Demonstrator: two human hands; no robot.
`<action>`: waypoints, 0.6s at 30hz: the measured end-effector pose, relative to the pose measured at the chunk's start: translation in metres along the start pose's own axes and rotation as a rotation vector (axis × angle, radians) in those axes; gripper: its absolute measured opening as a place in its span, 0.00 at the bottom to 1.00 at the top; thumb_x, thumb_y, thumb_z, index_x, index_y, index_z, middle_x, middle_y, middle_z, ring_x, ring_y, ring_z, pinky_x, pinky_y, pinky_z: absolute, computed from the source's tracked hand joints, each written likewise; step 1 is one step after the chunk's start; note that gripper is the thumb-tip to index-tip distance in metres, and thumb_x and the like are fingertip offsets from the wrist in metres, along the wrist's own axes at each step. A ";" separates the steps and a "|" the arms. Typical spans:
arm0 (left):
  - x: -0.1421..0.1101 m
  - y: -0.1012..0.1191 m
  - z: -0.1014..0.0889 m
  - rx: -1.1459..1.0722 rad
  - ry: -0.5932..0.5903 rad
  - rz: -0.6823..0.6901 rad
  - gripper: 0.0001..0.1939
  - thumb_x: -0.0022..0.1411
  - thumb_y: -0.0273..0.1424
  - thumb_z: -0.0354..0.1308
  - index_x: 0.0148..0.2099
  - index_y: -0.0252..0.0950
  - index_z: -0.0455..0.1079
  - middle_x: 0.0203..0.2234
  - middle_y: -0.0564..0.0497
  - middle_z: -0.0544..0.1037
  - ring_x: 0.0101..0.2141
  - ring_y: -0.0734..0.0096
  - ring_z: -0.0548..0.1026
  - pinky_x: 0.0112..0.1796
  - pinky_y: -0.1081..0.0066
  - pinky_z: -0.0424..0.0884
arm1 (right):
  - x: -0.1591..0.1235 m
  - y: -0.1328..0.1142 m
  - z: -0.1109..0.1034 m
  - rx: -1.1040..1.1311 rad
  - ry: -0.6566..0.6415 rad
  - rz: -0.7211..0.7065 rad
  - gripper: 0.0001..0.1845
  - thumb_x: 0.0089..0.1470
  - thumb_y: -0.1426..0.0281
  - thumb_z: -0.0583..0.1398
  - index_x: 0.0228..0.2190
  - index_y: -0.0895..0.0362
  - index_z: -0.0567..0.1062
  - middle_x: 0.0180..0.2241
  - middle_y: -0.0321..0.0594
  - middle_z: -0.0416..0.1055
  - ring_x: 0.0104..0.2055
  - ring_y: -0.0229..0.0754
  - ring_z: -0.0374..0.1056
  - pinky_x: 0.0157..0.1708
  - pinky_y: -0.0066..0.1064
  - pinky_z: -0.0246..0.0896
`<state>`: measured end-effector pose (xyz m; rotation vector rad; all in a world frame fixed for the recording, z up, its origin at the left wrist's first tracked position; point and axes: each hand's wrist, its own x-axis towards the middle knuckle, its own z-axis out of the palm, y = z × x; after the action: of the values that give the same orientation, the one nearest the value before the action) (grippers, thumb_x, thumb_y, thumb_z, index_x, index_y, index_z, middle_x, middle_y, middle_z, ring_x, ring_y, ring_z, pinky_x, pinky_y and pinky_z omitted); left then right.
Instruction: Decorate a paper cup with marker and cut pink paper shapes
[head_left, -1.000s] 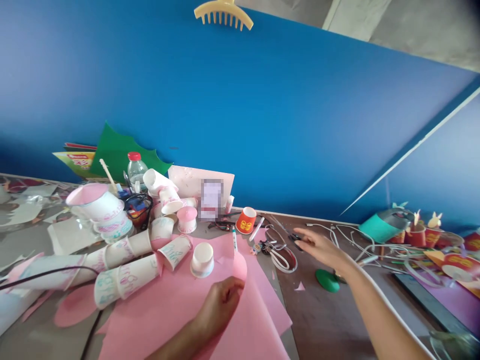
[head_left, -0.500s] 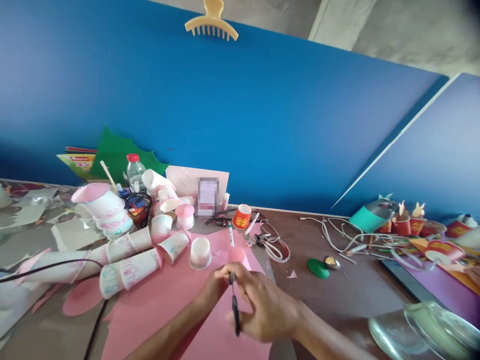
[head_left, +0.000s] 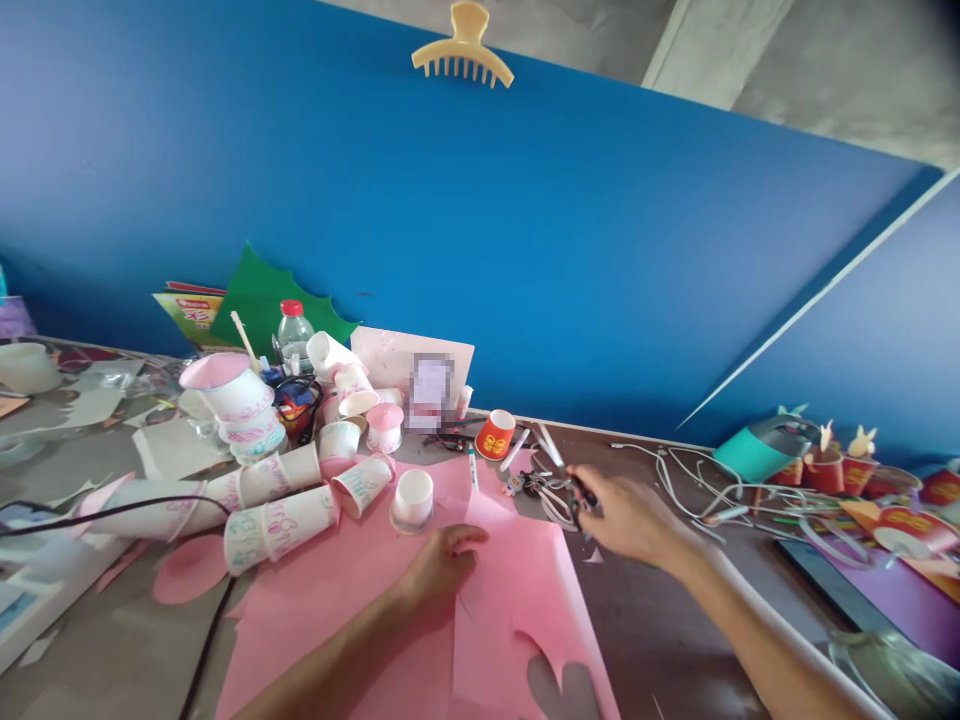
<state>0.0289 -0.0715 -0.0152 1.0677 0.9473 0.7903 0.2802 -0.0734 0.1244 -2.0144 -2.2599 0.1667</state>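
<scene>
My right hand [head_left: 619,515] is closed round the dark handles of a pair of scissors [head_left: 551,447]; the blades point up and left, above the right edge of the pink paper. My left hand [head_left: 442,565] has its fingers curled at the left edge of a pink paper sheet [head_left: 510,570], which appears gripped between thumb and fingers. Rounded cut-outs show in the lower part of this sheet. More pink paper [head_left: 337,610] lies under my left forearm. Just beyond the left hand stands an upturned white paper cup [head_left: 414,497].
Printed paper cups [head_left: 281,530] lie in rows on the left, beside a pink paper disc [head_left: 190,568]. A red cup [head_left: 495,435], a marker [head_left: 472,468] and coiled cables [head_left: 551,498] sit toward the blue partition [head_left: 480,230]. White cords [head_left: 675,490] and a teal container [head_left: 757,447] are at right.
My right hand came in to the left hand with the scissors, then swung back right, still holding them. The pink sheet has turned, bringing its cut-outs into view.
</scene>
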 end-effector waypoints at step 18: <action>-0.003 0.007 0.002 0.130 -0.091 0.308 0.41 0.56 0.31 0.57 0.68 0.38 0.45 0.58 0.43 0.66 0.58 0.53 0.62 0.55 0.61 0.62 | -0.061 -0.033 0.084 1.476 0.037 0.141 0.26 0.50 0.53 0.64 0.45 0.55 0.68 0.32 0.43 0.75 0.29 0.39 0.63 0.26 0.28 0.54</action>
<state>0.0291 -0.0732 -0.0073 1.3734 0.7748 0.9322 0.2416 -0.1386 0.0464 -1.2141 -1.1354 1.2917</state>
